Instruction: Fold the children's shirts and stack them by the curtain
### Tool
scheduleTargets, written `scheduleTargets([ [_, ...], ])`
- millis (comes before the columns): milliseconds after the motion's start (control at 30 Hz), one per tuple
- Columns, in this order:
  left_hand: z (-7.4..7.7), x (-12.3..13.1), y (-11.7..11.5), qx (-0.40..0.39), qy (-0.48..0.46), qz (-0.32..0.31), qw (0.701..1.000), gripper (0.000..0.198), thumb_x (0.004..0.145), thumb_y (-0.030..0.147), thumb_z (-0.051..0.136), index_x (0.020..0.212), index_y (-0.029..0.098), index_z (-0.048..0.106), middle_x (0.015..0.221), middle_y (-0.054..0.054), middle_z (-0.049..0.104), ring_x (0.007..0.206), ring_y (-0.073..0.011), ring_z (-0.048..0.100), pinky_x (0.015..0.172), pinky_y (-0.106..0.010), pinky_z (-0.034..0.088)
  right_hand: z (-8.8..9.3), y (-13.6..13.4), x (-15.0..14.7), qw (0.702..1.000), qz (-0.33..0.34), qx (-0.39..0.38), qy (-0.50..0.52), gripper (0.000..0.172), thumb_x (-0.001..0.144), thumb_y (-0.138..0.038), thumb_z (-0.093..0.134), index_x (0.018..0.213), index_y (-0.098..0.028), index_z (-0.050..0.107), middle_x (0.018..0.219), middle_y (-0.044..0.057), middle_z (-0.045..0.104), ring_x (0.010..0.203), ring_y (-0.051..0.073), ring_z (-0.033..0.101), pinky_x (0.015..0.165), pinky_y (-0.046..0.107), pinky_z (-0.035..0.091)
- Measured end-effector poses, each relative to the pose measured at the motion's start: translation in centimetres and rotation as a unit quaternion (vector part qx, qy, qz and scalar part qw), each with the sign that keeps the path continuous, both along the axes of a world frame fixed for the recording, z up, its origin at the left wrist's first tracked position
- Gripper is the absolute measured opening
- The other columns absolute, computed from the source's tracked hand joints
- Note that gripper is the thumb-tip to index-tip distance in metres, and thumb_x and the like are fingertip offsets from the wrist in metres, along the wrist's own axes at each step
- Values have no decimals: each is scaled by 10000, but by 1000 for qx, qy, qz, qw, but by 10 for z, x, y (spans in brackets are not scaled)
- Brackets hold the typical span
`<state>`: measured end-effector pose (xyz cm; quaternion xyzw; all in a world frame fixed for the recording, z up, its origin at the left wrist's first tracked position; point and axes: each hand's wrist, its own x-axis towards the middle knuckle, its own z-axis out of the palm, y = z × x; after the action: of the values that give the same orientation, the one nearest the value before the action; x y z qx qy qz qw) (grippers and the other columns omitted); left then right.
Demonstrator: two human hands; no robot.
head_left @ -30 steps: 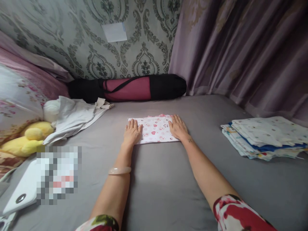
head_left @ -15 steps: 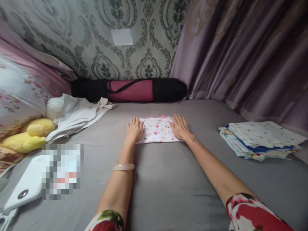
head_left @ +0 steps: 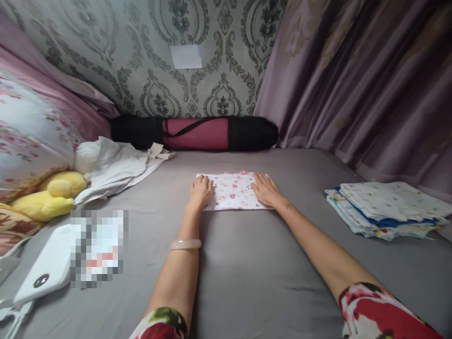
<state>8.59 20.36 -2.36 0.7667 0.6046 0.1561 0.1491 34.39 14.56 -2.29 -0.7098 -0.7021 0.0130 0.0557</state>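
Observation:
A folded white cloth [head_left: 231,190] with a small pink and red print lies flat on the grey bedsheet [head_left: 247,263]. A bit of pink trim shows along its far edge. My left hand [head_left: 201,192] rests on the cloth's left end, palm down, fingers pointing away from me and slightly bent. On the right end lies my right hand [head_left: 267,190], flat with its fingers stretched out and the thumb apart. Neither hand grips the cloth; both press on it from above.
To the right sits a stack of folded printed cloths [head_left: 391,207]. A black and maroon roll bag [head_left: 196,134] lies along the wall. Left are a crumpled pale garment [head_left: 120,165], a yellow plush toy [head_left: 45,202], a white power bank [head_left: 49,263] and a blurred-out item [head_left: 102,249].
The whole view has shifted a little, so things appear slightly further right. The fingers of my left hand look more bent. The cloth stays flat under both hands.

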Motion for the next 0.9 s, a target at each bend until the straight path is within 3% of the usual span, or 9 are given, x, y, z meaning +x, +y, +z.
scheduleTargets([
  [200, -2, -3, 3, 17, -14, 10, 1000, 392, 973, 295, 288, 1294, 183, 484, 1482, -118, 421, 1367, -229, 382, 1132, -425, 281, 3, 5, -36, 998, 55, 16, -4, 618, 987, -409, 196, 1507, -85, 276, 1578, 109, 225, 1460, 219, 163, 1188, 415, 77],
  [367, -1, -8, 6, 24, -38, 22, 999, 403, 951, 219, 308, 1312, 190, 485, 1403, -95, 524, 1296, -202, 473, 1074, -347, 366, -6, 6, -38, 999, 47, 7, 1, 597, 990, -402, 180, 1508, -122, 285, 1583, 85, 213, 1461, 192, 160, 1185, 427, 68],
  [500, 0, -13, 9, 17, -77, 44, 996, 446, 915, 163, 320, 1322, 149, 503, 1348, -97, 576, 1253, -190, 520, 1049, -289, 393, 1, 8, -41, 999, 36, -20, 10, 608, 988, -406, 185, 1501, -98, 294, 1583, 103, 206, 1460, 217, 164, 1181, 451, 85],
  [700, -2, -17, 15, 18, -126, 71, 989, 473, 897, 136, 313, 1322, 96, 517, 1337, -129, 582, 1256, -208, 526, 1065, -314, 396, 14, 17, -77, 998, 64, 9, 27, 621, 989, -405, 192, 1495, -61, 298, 1571, 129, 239, 1460, 234, 160, 1185, 445, 42],
  [900, -4, -19, 16, 27, -134, 85, 987, 487, 875, 112, 330, 1319, 111, 531, 1327, -126, 591, 1252, -202, 529, 1056, -307, 403, -2, 24, -99, 997, 63, 6, 45, 624, 990, -413, 189, 1508, -72, 264, 1586, 93, 203, 1464, 214, 140, 1185, 415, 52],
])
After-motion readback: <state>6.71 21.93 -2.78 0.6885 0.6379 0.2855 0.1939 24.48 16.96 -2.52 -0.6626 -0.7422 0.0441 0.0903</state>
